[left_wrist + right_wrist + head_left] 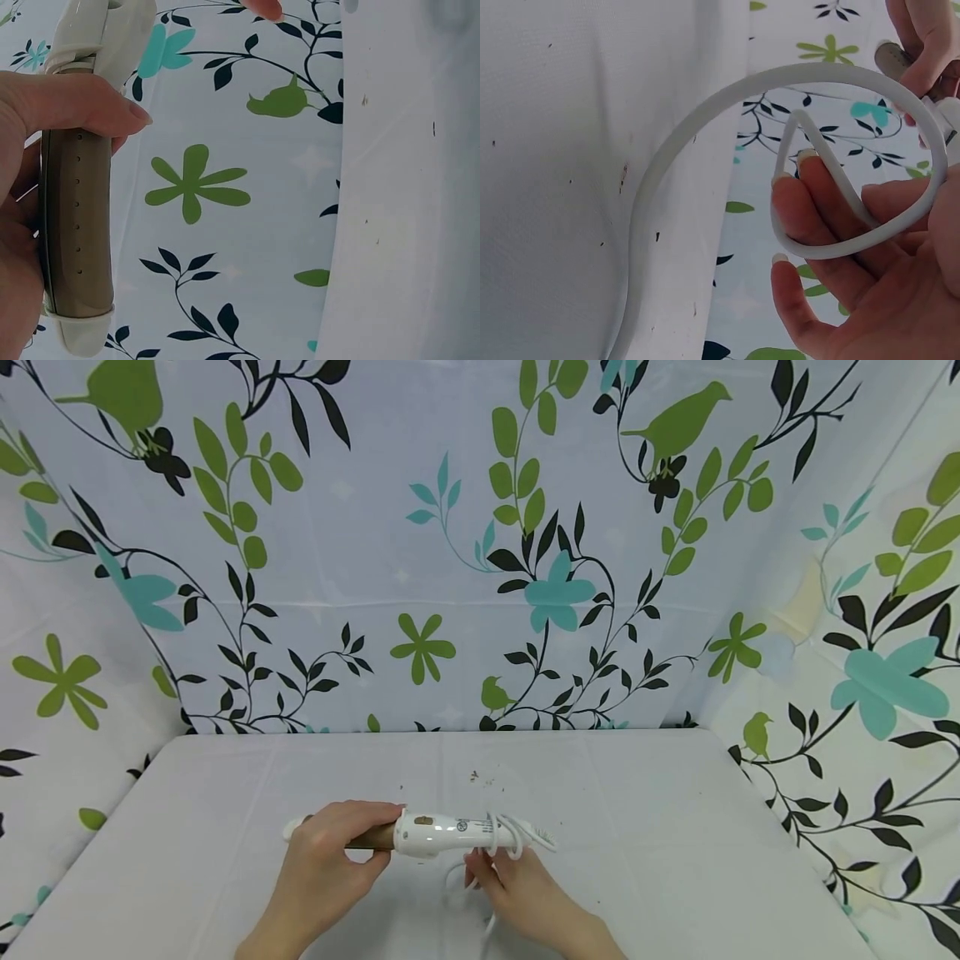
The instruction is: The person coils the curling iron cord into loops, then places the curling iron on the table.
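Note:
A curling iron [442, 835] with a white handle and a brown barrel [79, 217] is held sideways above the white table. My left hand [322, 868] grips the barrel, with the thumb lying across it in the left wrist view. White cord [646, 180] is wound in several turns round the handle's right end, and a loose length hangs down toward the table. Below those turns, my right hand [528, 893] holds the cord with curled fingers. In the right wrist view, a loop passes across these fingers [802, 210].
The white-covered table [645, 827] has small dark specks on it, several of them beyond the curling iron. A cloth [360, 527] printed with leaves, birds and flowers hangs behind the table and along both sides.

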Tool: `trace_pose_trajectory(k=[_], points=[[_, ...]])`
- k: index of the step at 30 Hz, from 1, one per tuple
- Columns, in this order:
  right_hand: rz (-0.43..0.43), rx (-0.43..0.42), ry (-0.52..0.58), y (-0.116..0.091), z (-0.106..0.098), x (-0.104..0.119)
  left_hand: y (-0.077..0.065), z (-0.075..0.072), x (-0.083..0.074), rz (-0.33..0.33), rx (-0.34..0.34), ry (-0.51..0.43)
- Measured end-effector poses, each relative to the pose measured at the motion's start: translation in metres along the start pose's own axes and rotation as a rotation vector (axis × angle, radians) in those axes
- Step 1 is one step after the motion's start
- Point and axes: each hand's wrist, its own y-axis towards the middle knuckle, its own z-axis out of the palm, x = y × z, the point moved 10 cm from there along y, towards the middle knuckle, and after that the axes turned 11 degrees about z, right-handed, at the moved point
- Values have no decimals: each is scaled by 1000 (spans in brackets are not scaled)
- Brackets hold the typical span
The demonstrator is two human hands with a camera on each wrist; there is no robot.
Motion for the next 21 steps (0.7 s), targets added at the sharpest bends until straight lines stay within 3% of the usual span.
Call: trace_pose_trajectory(k=[9, 16, 21], points=[[-75, 95, -19, -1, 11, 7, 1, 3, -2, 8, 9, 10], [37, 88, -65, 2, 3, 0, 0, -9, 5, -24, -30, 64], [95, 110, -119, 3, 5, -3, -3, -9, 12, -79, -2, 73]])
